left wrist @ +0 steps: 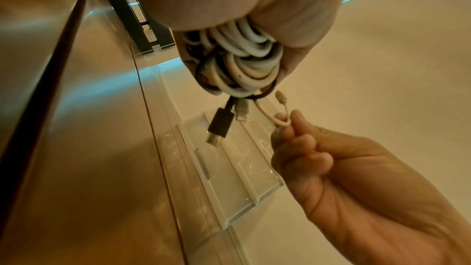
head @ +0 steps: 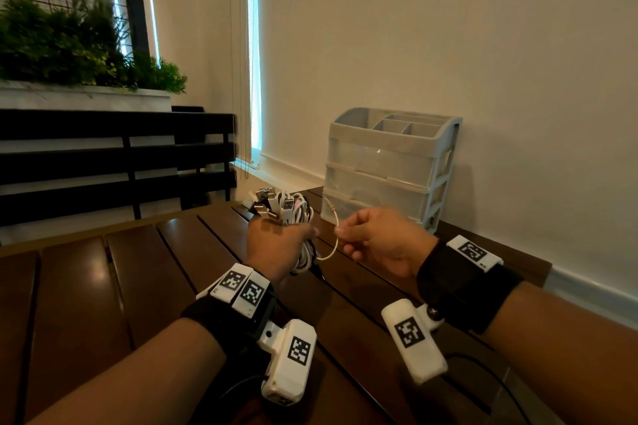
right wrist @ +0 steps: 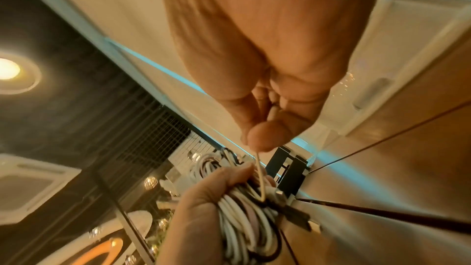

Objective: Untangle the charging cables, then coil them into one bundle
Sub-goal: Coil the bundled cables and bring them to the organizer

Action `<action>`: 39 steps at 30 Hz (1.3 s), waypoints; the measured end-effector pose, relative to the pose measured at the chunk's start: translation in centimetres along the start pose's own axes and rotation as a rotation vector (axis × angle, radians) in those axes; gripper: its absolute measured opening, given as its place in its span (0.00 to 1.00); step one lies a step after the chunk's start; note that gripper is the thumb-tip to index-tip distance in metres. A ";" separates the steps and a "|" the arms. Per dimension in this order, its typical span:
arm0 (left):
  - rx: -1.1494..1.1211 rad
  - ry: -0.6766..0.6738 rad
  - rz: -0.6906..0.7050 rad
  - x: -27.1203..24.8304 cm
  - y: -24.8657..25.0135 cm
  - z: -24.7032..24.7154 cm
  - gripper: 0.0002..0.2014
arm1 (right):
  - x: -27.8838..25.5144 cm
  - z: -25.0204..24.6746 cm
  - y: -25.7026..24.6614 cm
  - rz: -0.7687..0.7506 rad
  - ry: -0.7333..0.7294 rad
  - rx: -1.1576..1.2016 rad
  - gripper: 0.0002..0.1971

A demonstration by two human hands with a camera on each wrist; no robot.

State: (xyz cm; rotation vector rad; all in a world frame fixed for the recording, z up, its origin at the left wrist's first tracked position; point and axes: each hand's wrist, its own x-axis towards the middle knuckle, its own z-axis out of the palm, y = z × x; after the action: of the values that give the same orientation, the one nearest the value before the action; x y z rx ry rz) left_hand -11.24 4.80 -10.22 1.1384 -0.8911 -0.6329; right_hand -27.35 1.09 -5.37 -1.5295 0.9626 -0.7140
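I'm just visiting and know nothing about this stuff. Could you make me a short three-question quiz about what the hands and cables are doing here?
1. True or false: the left hand grips the cable bundle above the wooden table.
2. What does the right hand pinch?
A. a black plug
B. the thin cream cable
C. a drawer handle
3. Fill in: behind the hands, against the wall, stands a plastic ____ unit.

Key
1. True: its fingers curl round the coiled cables.
2. B: a loose end that loops out from the bundle.
3. Drawer.
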 end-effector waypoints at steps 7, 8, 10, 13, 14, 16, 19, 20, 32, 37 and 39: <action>-0.056 -0.127 -0.031 -0.2 0.4 0.4 0.10 | 0.9 0.9 0.8 -0.192 0.041 -0.173 0.04; -0.059 -0.131 -0.032 -0.3 0.3 0.4 0.12 | 1.0 1.1 1.0 -0.213 0.043 -0.188 0.03; -0.057 -0.119 -0.030 -0.2 0.3 0.5 0.13 | 0.8 1.4 1.2 -0.262 0.042 -0.218 0.03; -0.120 -0.113 -0.032 -0.2 0.5 0.5 0.04 | 0.6 1.4 1.3 -0.296 0.010 -0.199 0.07; -0.157 -0.123 -0.048 -0.3 0.5 0.4 0.04 | 0.5 1.3 1.3 -0.283 -0.013 -0.155 0.08; -0.218 -0.155 -0.074 -0.4 0.7 0.4 0.09 | 0.5 1.1 1.2 -0.271 -0.040 -0.112 0.08; -0.250 -0.185 -0.097 -0.8 0.5 0.6 0.17 | 0.5 1.1 1.1 -0.310 -0.017 -0.179 0.05; -0.250 -0.172 -0.096 -0.8 0.4 0.8 0.20 | 0.6 1.1 1.1 -0.327 -0.002 -0.209 0.06; -0.247 0.032 -0.232 -0.2 0.7 0.4 0.10 | 1.0 2.1 1.7 -0.457 -0.105 -0.538 0.17; -0.256 0.077 -0.228 0.5 0.6 0.3 0.21 | 0.5 1.3 1.3 -0.468 -0.096 -0.335 0.20; -0.222 0.061 -0.214 0.9 0.1 0.5 0.16 | 0.5 0.6 0.9 -0.471 -0.115 -0.340 0.21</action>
State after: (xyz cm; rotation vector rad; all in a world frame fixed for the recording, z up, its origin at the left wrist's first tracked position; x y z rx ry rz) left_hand -11.23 3.81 -9.82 1.0536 -0.6341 -0.8462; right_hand -26.79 0.95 -6.35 -2.1117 0.6616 -0.8048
